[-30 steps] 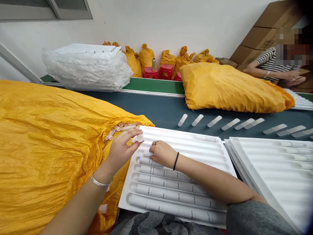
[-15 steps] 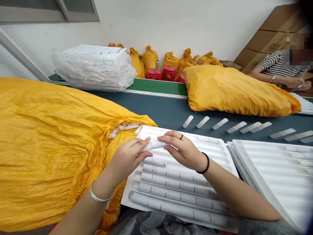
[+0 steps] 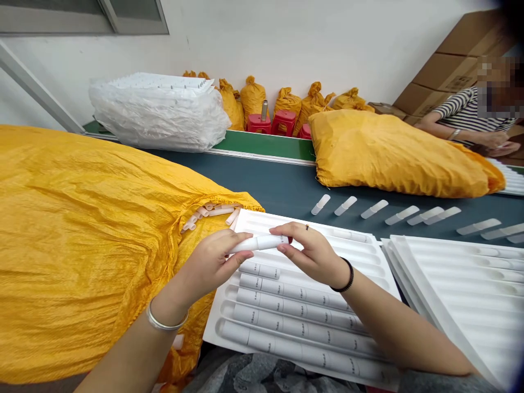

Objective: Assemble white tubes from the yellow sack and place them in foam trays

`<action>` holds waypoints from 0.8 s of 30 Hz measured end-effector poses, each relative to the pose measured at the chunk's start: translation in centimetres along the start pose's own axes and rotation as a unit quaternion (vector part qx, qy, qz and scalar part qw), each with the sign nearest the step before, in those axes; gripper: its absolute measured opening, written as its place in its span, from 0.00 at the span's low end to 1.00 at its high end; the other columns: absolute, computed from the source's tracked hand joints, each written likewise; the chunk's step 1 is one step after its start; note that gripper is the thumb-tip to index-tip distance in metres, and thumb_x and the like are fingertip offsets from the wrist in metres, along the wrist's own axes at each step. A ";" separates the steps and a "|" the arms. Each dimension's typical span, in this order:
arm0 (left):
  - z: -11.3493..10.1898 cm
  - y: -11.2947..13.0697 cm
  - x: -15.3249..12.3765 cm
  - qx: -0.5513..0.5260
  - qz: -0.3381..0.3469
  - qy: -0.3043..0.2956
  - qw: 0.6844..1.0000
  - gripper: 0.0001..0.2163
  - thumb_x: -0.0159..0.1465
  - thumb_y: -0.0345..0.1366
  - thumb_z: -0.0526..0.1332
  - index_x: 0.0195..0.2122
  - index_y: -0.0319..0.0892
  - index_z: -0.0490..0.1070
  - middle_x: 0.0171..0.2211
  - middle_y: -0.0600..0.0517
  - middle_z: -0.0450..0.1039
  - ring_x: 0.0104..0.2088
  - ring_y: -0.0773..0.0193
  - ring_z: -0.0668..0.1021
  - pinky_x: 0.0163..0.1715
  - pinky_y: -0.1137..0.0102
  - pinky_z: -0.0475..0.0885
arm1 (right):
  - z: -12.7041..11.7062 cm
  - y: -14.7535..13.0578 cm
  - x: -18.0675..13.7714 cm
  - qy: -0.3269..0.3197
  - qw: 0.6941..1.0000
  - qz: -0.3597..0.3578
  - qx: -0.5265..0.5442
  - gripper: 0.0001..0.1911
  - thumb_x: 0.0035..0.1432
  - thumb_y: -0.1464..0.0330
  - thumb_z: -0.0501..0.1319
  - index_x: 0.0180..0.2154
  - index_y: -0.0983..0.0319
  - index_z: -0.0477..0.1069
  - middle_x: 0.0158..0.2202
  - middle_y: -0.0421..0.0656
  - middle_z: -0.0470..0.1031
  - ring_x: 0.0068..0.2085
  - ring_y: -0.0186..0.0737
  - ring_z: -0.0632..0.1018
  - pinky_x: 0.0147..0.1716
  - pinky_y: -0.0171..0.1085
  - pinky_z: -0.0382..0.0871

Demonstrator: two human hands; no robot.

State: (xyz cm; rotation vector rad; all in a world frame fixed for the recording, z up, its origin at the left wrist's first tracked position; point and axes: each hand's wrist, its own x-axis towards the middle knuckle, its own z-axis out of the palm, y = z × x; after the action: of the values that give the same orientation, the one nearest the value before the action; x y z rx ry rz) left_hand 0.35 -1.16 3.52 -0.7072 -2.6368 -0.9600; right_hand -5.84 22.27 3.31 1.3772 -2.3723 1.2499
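Observation:
My left hand [image 3: 210,259] pinches the left end of a white tube [image 3: 264,242] between thumb and fingers. The tube has a seam near its middle and small dark print, and a dark red tip shows at its right end. On that right end, the thumb and fingers of my right hand [image 3: 313,248] are closed. Both hands hold the tube level above a white moulded tray [image 3: 212,327]. Rows of similar printed tubes [image 3: 301,327] lie in the tray's near grooves, partly covered by my right forearm.
At left a big yellow sack [image 3: 94,245] gapes, showing pale pink tubes [image 3: 221,211]. More white trays [image 3: 442,284] are stacked at right. Translucent caps [image 3: 346,205] stand in a row on the dark belt [image 3: 270,180]. Another yellow sack [image 3: 393,150] lies beyond, near a person in stripes [image 3: 460,103].
My right fingers have shifted slightly right along the tube, so its print and dark red tip now show. The left hand has moved slightly left and keeps its grip.

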 end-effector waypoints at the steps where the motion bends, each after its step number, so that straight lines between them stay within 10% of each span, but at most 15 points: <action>1: 0.1 -0.1 0.0 0.015 0.014 0.016 1.000 0.13 0.65 0.36 0.58 0.49 0.41 0.69 0.35 0.50 0.74 0.36 0.64 0.75 0.37 0.69 0.69 | 0.0 0.1 0.0 -0.007 1.000 0.017 0.003 0.14 0.62 0.69 0.57 0.49 0.60 0.67 0.42 0.45 0.75 0.39 0.36 0.75 0.39 0.36 0.71; 7: 1.7 0.1 -0.4 0.079 0.060 0.060 0.993 0.18 0.64 0.35 0.58 0.55 0.37 0.63 0.35 0.47 0.73 0.36 0.60 0.73 0.37 0.65 0.70 | 0.1 0.0 0.1 -0.032 0.998 0.045 0.006 0.14 0.62 0.67 0.57 0.49 0.62 0.68 0.40 0.45 0.76 0.36 0.35 0.76 0.38 0.35 0.70; 14: 3.7 -0.5 -0.9 0.045 -0.005 -0.038 0.998 0.26 0.66 0.41 0.55 0.63 0.40 0.50 0.40 0.46 0.73 0.38 0.59 0.75 0.38 0.64 0.72 | 1.3 0.4 0.9 -0.158 0.977 -0.001 -0.146 0.11 0.59 0.67 0.59 0.43 0.64 0.72 0.39 0.50 0.75 0.41 0.43 0.75 0.41 0.39 0.68; 19: 2.1 -6.9 1.7 0.134 -0.200 -0.015 0.970 0.19 0.68 0.39 0.47 0.56 0.39 0.64 0.51 0.43 0.70 0.51 0.55 0.71 0.52 0.60 0.66 | 0.0 7.6 3.9 -0.126 0.887 0.300 -0.328 0.14 0.58 0.66 0.57 0.45 0.66 0.70 0.42 0.52 0.73 0.44 0.49 0.73 0.43 0.41 0.65; 24: 3.0 -13.1 4.5 0.156 -0.260 -0.057 0.951 0.13 0.64 0.33 0.51 0.43 0.37 0.74 0.43 0.43 0.75 0.45 0.56 0.75 0.47 0.65 0.68 | -1.9 15.2 4.8 -0.137 0.836 0.433 -0.308 0.14 0.61 0.66 0.57 0.45 0.69 0.69 0.39 0.50 0.74 0.39 0.41 0.75 0.38 0.38 0.69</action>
State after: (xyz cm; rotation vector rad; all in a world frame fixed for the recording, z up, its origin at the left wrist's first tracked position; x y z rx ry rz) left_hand -10.48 -6.31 -4.03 0.0139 -3.0484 -0.5919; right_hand -20.80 24.06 -2.13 0.2607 -3.3101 0.2294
